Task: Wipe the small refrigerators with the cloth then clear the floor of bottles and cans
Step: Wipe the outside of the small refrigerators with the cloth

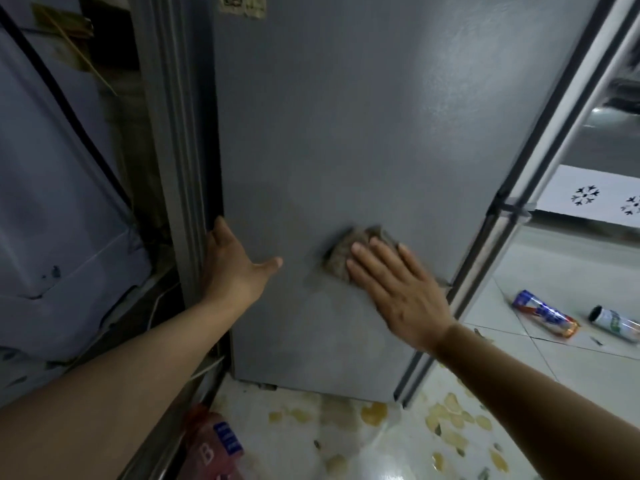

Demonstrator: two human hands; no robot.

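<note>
A grey small refrigerator (329, 140) fills the middle of the head view, its flat side facing me. My right hand (398, 289) presses a brownish cloth (343, 254) flat against that side, low down, with straight fingers. My left hand (232, 265) holds the refrigerator's left edge, its fingers hooked round the corner and its thumb lying on the grey surface. Two cans lie on the tiled floor at the right: a blue and red can (543, 313) and a green and white can (616, 323).
A metal frame (512, 209) runs diagonally along the refrigerator's right edge. Blue fabric (52, 202) hangs at the left. A red packet (211, 445) lies on the floor near my left arm. Yellowish scraps (446, 417) litter the white tiles below.
</note>
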